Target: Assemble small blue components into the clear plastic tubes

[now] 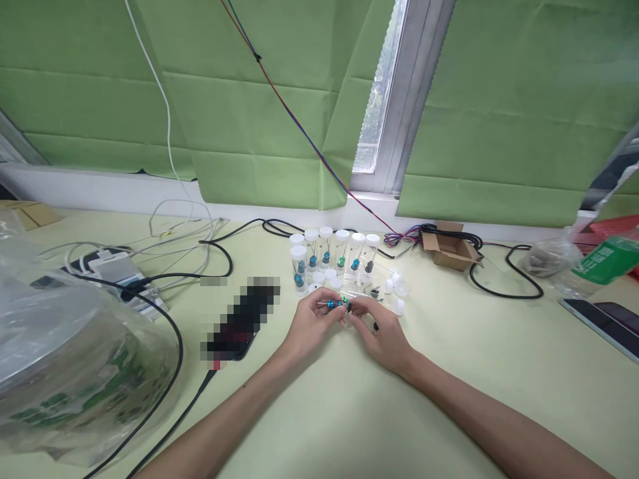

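Small shiny blue beads (331,304) on a thin metal wire sit between the thumb and fingers of my left hand (314,322). My right hand (382,332) meets it from the other side, its fingers closed around a small black piece (349,307) beside a green bit (345,300). How these pieces join is too small to make out. Just beyond the hands stand several clear vials (341,249) with white lids, holding blue, green or dark pieces with thin wires. White caps (400,307) and a clear plastic bag (357,285) lie nearby.
A phone-like black object (244,319), partly pixelated, lies left with a cable. Further left are a large plastic-wrapped bundle (90,372) and a power strip (120,279). A small open cardboard box (452,251), a bottle (599,263) and a phone (599,326) occupy the right.
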`<control>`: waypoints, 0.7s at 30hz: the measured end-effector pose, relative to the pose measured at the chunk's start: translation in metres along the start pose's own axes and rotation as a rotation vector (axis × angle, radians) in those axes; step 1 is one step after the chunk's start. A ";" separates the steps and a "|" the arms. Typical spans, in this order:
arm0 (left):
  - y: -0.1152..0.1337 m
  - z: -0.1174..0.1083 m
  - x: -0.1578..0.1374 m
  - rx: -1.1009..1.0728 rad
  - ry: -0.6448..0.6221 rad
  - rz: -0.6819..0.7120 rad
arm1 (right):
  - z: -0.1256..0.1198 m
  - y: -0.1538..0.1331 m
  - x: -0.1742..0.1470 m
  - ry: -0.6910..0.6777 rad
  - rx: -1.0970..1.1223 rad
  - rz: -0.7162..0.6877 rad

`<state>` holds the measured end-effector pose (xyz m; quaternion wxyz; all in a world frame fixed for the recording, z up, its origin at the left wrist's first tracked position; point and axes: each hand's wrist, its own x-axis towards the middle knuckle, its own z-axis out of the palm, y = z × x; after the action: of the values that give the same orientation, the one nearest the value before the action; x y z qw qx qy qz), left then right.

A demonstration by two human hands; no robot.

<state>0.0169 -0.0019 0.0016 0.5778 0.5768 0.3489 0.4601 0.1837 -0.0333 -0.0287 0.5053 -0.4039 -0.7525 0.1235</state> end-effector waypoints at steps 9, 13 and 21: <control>-0.002 -0.001 -0.001 0.040 -0.034 -0.026 | 0.002 0.007 -0.001 0.031 -0.001 0.022; -0.003 0.000 -0.001 0.028 -0.061 -0.021 | 0.002 0.005 0.000 0.022 0.002 0.051; -0.008 0.001 -0.001 0.046 -0.075 -0.016 | 0.002 0.006 0.000 0.025 -0.009 0.047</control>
<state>0.0184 -0.0021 -0.0065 0.5807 0.6040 0.3419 0.4255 0.1851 -0.0295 -0.0328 0.5098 -0.4252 -0.7370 0.1269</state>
